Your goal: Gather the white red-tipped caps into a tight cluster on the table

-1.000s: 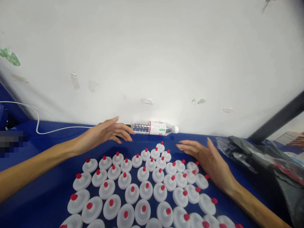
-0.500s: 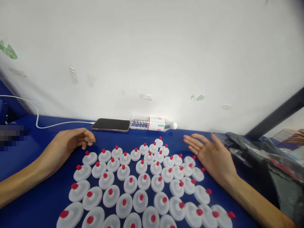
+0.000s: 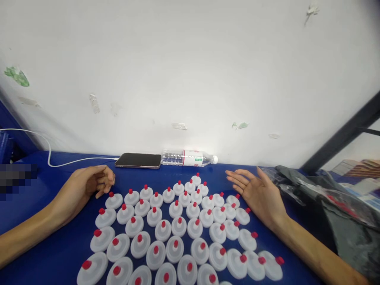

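Caps (image 3: 175, 231), white with red tips, sit packed together on the blue table (image 3: 53, 253). The left hand (image 3: 86, 186) rests at the group's left edge, fingers curled loose, holding nothing. The right hand (image 3: 258, 196) lies flat and open at the right edge, touching the nearest caps. A good way is to push gently from both sides, so none tip over. A phone (image 3: 138, 160) and a bottle (image 3: 188, 158) lie by the wall (image 3: 190, 71).
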A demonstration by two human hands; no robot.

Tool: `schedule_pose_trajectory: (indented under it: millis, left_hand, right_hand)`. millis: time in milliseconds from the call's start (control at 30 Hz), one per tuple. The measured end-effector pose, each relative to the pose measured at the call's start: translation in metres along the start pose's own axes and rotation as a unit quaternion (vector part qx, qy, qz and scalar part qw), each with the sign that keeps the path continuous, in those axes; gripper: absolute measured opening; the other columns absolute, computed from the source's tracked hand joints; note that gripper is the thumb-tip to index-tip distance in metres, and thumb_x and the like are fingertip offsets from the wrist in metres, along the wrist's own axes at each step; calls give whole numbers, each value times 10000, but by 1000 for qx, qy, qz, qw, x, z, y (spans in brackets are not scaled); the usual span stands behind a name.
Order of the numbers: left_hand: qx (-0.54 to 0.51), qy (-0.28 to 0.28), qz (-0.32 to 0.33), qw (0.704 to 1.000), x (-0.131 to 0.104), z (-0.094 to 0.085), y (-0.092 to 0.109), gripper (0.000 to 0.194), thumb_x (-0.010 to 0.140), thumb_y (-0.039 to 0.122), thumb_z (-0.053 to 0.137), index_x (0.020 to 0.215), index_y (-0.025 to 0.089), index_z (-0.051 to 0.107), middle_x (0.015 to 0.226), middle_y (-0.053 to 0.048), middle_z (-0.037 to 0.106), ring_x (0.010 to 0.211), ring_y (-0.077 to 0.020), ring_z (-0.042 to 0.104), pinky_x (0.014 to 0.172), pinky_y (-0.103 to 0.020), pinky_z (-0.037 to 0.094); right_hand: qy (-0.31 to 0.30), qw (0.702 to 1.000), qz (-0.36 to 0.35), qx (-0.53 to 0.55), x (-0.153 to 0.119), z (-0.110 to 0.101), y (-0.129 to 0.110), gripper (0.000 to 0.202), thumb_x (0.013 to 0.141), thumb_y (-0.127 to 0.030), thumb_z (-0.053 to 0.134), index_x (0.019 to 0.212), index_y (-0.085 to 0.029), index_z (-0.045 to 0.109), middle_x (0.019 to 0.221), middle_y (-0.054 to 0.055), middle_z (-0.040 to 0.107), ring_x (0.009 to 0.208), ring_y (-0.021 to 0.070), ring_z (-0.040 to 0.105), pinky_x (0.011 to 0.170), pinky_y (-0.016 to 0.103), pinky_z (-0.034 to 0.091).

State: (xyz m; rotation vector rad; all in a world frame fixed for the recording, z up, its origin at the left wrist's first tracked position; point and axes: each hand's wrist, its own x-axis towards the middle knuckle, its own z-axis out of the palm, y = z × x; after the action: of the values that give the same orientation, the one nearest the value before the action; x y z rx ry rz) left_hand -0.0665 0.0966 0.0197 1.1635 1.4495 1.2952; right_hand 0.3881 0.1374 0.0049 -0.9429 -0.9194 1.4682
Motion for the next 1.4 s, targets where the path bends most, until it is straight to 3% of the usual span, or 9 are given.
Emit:
schedule_pose_trajectory:
  millis: [100,333,533,867,1100,1167,1233,1333,1400]
  left_hand:
    - [-1,-10,3,1000,-1,-2,-3,395,865,531,663,657,195,664,637,-24,634,582,-157,533,491,-232,422]
    - [1,-9,8,1000,1,-7,-12,417,909,535,639,671,194,667,654,-22,644,569,-155,534,485,-237,406]
    - [10,-10,5,1000,-1,-4,-8,422,908,535,636,656,197,663,640,-23,642,556,-151,533,484,-234,396]
    - [26,3,12,1000,-9,7,1,415,889,529,651,636,201,671,629,-23,630,552,-158,522,487,-237,381]
    - [34,11,27,999,-8,5,0,413,879,526,652,630,198,689,616,-30,629,549,-167,516,475,-254,385]
    - [38,22,39,998,-11,4,0,399,877,538,664,674,201,731,669,-49,678,618,-199,574,484,-264,407]
    - [37,41,59,997,-16,4,2,385,900,570,648,804,226,790,860,-68,773,814,-253,668,565,-275,486]
    - [46,40,144,988,-27,7,9,392,917,640,627,1040,332,837,1225,-25,795,1230,-307,652,897,-302,555]
    - [53,36,173,983,-34,12,14,352,849,635,683,995,366,857,1311,8,775,1379,-332,575,1096,-315,483]
  right_hand:
    - [-12,1000,-3,-4,0,-1,1,573,1024,-724,455,930,-275,799,1224,66,814,1168,235,730,945,327,562]
    - [-20,1000,-12,-10,1,-2,2,569,1030,-717,459,933,-269,797,1237,75,810,1132,235,732,920,330,557]
    - [-25,1000,-13,-14,-1,0,3,556,1045,-673,458,916,-257,804,1186,69,822,1045,208,736,870,299,558]
    - [-39,999,-19,-32,0,-1,3,557,997,-721,530,901,-245,802,1165,79,819,977,205,717,823,297,536]
    - [-41,997,-28,-61,0,-1,4,597,1011,-752,477,909,-259,798,1172,77,813,990,229,707,838,333,532]
    - [-43,996,-33,-77,-1,0,4,615,1015,-759,455,894,-262,796,1162,74,814,989,227,704,839,332,526]
    - [-49,993,-39,-101,-3,2,5,635,1013,-770,436,896,-264,801,1158,73,813,993,233,702,856,342,517]
    - [-62,986,-58,-146,-11,7,5,635,1006,-777,433,967,-274,819,1223,73,795,1108,277,687,954,388,491]
    - [-82,976,-77,-185,-20,11,5,653,1022,-780,389,1050,-293,823,1329,68,758,1280,322,628,1081,435,437]
